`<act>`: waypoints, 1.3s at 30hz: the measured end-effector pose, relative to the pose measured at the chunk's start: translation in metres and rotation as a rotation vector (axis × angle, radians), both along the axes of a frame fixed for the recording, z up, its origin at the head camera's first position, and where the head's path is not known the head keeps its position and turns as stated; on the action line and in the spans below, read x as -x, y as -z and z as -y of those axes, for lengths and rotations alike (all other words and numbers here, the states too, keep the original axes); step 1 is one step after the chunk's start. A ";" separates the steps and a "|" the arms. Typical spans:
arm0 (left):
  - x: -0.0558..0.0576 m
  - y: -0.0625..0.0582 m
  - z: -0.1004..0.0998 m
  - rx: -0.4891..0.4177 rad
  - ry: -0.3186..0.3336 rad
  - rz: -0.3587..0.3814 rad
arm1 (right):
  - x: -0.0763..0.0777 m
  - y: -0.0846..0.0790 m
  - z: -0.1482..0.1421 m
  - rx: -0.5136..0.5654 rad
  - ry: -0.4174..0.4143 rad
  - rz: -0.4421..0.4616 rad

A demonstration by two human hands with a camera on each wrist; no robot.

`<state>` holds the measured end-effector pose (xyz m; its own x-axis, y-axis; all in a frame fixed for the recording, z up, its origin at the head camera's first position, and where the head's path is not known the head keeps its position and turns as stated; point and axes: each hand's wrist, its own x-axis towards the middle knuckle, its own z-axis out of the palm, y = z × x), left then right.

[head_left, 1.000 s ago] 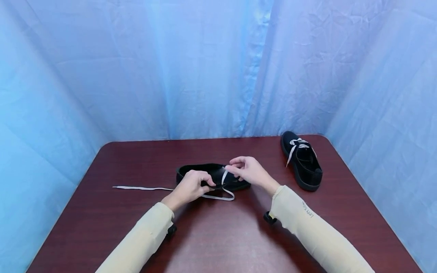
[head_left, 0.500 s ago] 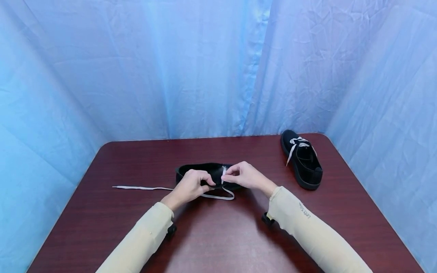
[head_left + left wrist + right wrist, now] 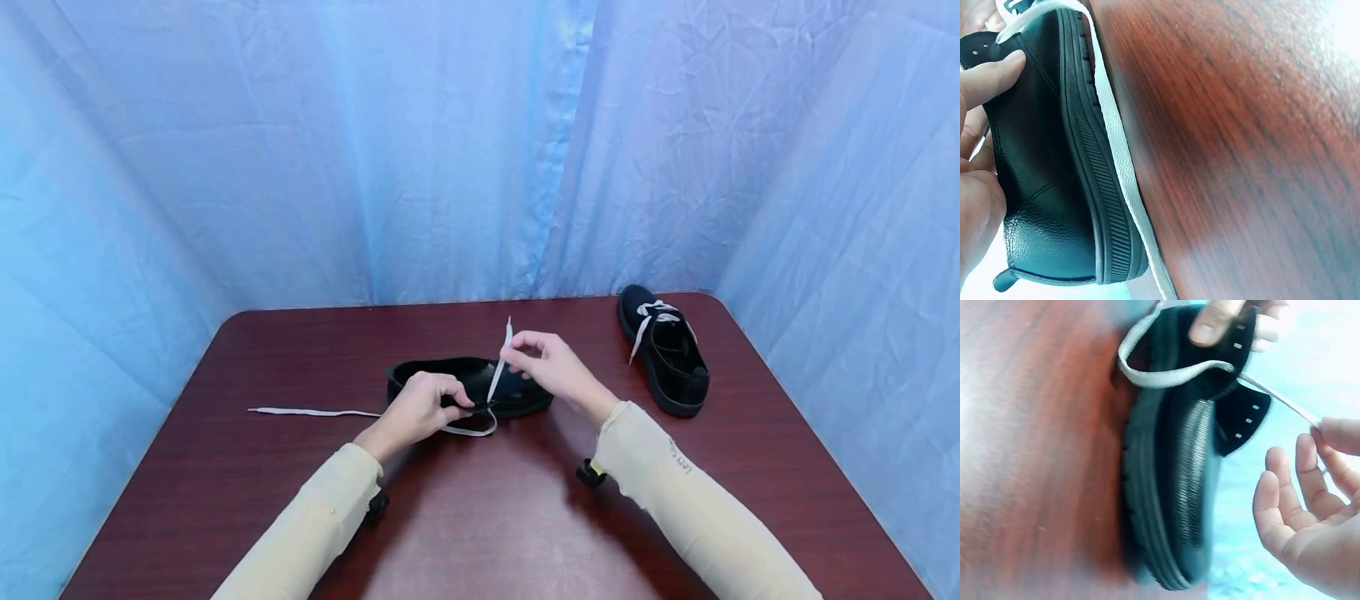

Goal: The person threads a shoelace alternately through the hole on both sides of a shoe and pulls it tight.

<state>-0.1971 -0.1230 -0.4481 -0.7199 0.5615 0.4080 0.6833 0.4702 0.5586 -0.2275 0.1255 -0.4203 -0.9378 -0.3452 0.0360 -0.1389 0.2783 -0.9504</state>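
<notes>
In the head view, the left hand (image 3: pixel 423 408) grips the near side of a black shoe (image 3: pixel 472 375) on the tabletop (image 3: pixel 510 517); the right hand (image 3: pixel 553 367) pinches a white lace (image 3: pixel 497 372) below its tip. In the left wrist view, lace runs beside the sole (image 3: pixel 1094 175). In the right wrist view, it threads the flap (image 3: pixel 1239 355).

The left hand's grip (image 3: pixel 420 410) hides part of the nearer black leather shoe (image 3: pixel 476 377) and its flat white lace (image 3: pixel 307 412). The reddish-brown wooden desk (image 3: pixel 480 517) is cut off on the near side; dark lettering (image 3: pixel 679 457) on the cream right sleeve (image 3: pixel 712 512) is too small to read surely.
</notes>
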 end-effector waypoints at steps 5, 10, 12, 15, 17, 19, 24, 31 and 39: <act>0.000 0.000 0.002 0.004 -0.001 0.032 | 0.001 -0.017 -0.005 0.205 0.054 0.044; -0.001 -0.001 0.003 0.006 -0.007 0.055 | 0.003 -0.029 -0.010 0.378 0.087 -0.005; -0.001 -0.001 0.003 0.005 -0.007 0.059 | 0.002 -0.034 -0.012 0.426 0.088 -0.027; -0.002 -0.001 0.003 0.000 -0.005 0.065 | 0.000 -0.040 -0.014 0.483 0.077 -0.045; -0.002 -0.002 0.003 0.000 -0.006 0.064 | -0.002 -0.045 -0.015 0.510 0.069 -0.060; -0.002 -0.002 0.003 0.002 -0.005 0.058 | -0.005 -0.050 -0.015 0.540 0.065 -0.075; -0.002 -0.002 0.003 0.011 -0.003 0.049 | -0.013 -0.064 -0.016 0.589 0.054 -0.122; -0.002 -0.002 0.003 0.007 -0.006 0.057 | -0.021 -0.077 -0.015 0.607 0.018 -0.173; -0.001 -0.001 0.000 0.010 0.009 0.057 | -0.030 -0.089 -0.017 0.683 0.035 -0.220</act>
